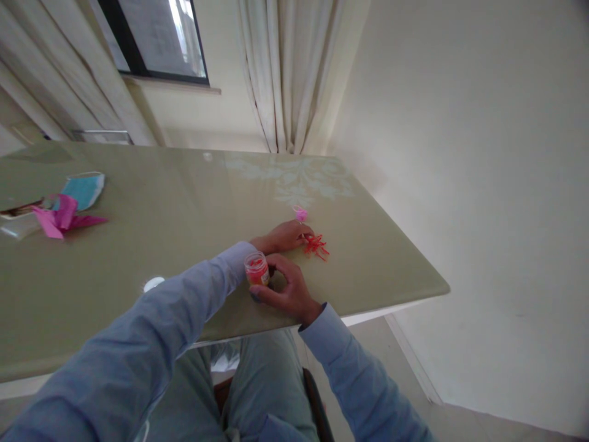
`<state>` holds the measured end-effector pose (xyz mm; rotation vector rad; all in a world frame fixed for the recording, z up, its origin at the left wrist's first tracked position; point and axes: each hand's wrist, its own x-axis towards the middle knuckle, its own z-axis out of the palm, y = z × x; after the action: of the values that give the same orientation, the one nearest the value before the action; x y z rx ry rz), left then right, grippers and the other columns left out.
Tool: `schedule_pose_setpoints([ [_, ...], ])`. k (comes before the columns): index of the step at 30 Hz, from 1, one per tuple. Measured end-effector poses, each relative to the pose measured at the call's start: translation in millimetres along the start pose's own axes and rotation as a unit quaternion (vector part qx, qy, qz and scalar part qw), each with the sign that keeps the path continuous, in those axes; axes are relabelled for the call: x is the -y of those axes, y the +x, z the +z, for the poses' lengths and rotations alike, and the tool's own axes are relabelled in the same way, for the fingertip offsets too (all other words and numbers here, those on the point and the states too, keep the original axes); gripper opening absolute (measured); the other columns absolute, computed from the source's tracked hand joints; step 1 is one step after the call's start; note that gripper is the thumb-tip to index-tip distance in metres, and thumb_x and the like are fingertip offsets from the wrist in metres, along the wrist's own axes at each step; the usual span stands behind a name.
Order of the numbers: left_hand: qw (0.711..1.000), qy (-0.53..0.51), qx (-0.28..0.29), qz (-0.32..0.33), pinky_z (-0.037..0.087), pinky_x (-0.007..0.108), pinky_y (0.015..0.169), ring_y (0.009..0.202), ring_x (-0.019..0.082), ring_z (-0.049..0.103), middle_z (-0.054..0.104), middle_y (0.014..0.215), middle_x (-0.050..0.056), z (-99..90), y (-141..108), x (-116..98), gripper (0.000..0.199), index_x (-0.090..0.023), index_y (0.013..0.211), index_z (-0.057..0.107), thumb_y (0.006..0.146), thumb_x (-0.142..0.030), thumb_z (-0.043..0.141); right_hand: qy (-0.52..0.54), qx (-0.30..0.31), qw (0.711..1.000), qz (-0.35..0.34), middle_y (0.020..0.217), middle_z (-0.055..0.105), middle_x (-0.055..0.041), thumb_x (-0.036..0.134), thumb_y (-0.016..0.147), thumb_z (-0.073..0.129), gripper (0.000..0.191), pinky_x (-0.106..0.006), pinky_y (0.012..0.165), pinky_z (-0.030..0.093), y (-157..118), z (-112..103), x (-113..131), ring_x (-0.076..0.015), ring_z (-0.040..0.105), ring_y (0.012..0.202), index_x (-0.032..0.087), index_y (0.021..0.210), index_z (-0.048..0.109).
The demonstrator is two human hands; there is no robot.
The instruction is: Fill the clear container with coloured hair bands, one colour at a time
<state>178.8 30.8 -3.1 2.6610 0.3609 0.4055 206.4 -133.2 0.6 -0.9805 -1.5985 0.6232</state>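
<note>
My right hand (292, 287) is closed round a small clear jar (256, 276) with red contents and a label, near the table's front edge. The jar is open at the top and tilts a little. My left arm reaches across behind the jar. At its end, my left hand (288, 236) has its fingertips closed at the left side of a loose heap of thin red strips (317, 247) on the table. Just beyond that hand lies a small pink piece (300, 213) with a pale loop. A white round lid (153, 283) lies beside my left forearm, partly hidden by the sleeve.
At the left of the table (377, 258) lie a folded magenta paper shape (67, 218), a blue face mask (85, 190) and a clear container (21, 226). A wall (483, 184) stands to the right. Curtains (292, 73) hang behind the table.
</note>
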Motion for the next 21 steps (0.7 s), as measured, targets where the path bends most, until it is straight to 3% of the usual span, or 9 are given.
schedule_pose_setpoints([
  [4, 0.999, -0.013, -0.026, -0.015, 0.052, 0.036, 0.093, 0.101, 0.023, 0.068, 0.076, 0.107, 0.010, -1.3, 1.3, -1.5, 0.025, -0.017, 0.107, 0.075, 0.088, -0.016, 0.057, -0.004, -0.004, 1.000, 0.003, 0.096, 0.072, -0.0054, 0.045, 0.080, 0.077, 0.033, -0.033, 0.080, 0.052, 0.0, 0.3, -0.6, -0.0194, 0.064, 0.085, 0.021, 0.100, 0.066],
  [12, 0.980, -0.147, -0.107, -0.078, 0.052, 0.028, 0.077, 0.079, 0.015, 0.065, 0.076, 0.091, 0.006, -14.1, -0.6, 5.3, 0.017, -0.014, 0.097, 0.072, 0.085, -0.021, 0.062, -0.010, -0.002, 1.000, 0.001, 0.093, 0.071, -0.0042, 0.046, 0.081, 0.077, 0.034, -0.031, 0.075, 0.051, -0.3, -0.2, 0.0, -0.0184, 0.062, 0.080, 0.020, 0.101, 0.067],
  [16, 0.984, -0.135, -0.088, -0.076, 0.051, 0.028, 0.078, 0.080, 0.016, 0.066, 0.076, 0.091, 0.006, -14.8, -0.3, 4.6, 0.016, -0.014, 0.094, 0.074, 0.084, -0.019, 0.062, -0.004, -0.008, 1.000, -0.006, 0.092, 0.071, -0.0034, 0.046, 0.080, 0.078, 0.035, -0.030, 0.072, 0.050, -0.5, 0.3, -0.7, -0.0173, 0.061, 0.077, 0.020, 0.102, 0.068],
  [21, 0.997, -0.077, -0.006, -0.026, 0.050, 0.031, 0.083, 0.087, 0.019, 0.068, 0.077, 0.096, 0.008, -10.3, -0.4, -2.5, 0.018, -0.015, 0.094, 0.076, 0.088, -0.020, 0.060, -0.003, -0.004, 1.000, -0.003, 0.095, 0.072, -0.0051, 0.045, 0.080, 0.078, 0.034, -0.032, 0.078, 0.051, -0.2, 0.1, -0.6, -0.0187, 0.063, 0.082, 0.020, 0.101, 0.068],
])
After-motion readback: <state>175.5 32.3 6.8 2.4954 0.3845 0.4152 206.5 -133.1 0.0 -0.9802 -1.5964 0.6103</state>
